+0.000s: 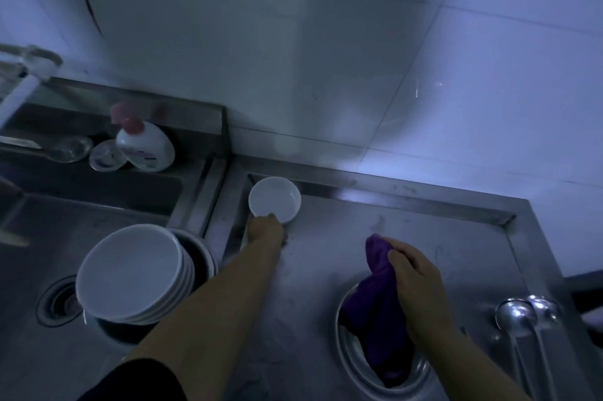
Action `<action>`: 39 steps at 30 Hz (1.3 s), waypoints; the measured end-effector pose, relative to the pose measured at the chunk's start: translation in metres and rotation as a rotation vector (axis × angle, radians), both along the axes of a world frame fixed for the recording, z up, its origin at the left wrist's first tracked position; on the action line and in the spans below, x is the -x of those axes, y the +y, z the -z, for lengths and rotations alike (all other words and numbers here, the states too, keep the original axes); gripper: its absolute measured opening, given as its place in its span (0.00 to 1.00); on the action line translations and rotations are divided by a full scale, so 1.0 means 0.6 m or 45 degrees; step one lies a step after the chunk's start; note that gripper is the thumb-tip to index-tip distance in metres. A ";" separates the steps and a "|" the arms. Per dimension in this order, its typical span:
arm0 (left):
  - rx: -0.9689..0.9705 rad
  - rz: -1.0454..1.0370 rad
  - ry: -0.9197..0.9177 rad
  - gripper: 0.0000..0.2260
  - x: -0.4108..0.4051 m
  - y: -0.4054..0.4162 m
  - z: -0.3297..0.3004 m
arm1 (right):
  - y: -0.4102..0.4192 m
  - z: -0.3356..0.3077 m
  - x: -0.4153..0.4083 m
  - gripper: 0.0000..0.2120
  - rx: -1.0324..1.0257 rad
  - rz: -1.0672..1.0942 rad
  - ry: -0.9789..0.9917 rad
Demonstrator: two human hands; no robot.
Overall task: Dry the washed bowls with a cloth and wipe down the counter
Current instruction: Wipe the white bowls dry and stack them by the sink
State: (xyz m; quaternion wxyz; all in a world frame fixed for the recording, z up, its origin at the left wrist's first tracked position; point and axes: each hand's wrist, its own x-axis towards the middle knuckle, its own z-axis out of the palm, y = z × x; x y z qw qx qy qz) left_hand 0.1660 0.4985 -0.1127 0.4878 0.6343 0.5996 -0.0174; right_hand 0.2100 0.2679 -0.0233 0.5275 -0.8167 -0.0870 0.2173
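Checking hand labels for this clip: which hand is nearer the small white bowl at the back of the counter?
Left. The left hand grips the small white bowl at its near rim; the right hand holds the purple cloth well to its right.

A small white bowl [274,200] sits upright at the far left corner of the steel surface [408,237], at about 11 o'clock, its near rim touched by the left hand [266,231]. A stack of white bowls [130,273] leans tilted in a metal pot in the sink at 9 o'clock. A purple cloth [378,309], bunched, is gripped by the right hand [416,283] at 5 o'clock, its lower end hanging into a round steel dish [421,374].
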 end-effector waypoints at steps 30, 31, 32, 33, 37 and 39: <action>-1.008 0.570 -0.796 0.19 0.357 -0.280 -0.355 | -0.117 -0.177 0.163 0.10 -0.073 -0.473 -0.678; -1.047 0.608 -0.782 0.20 0.363 -0.284 -0.368 | -0.126 -0.187 0.169 0.12 -0.108 -0.482 -0.659; -1.078 0.645 -0.766 0.21 0.368 -0.288 -0.382 | -0.135 -0.196 0.175 0.12 -0.135 -0.496 -0.641; -1.106 0.680 -0.749 0.21 0.373 -0.294 -0.395 | -0.143 -0.206 0.181 0.11 -0.151 -0.512 -0.631; -1.248 0.718 -0.749 0.26 0.385 -0.333 -0.440 | -0.172 -0.240 0.204 0.08 -0.179 -0.594 -0.689; -1.312 0.609 -0.789 0.26 0.391 -0.357 -0.456 | -0.184 -0.255 0.212 0.07 -0.183 -0.687 -0.737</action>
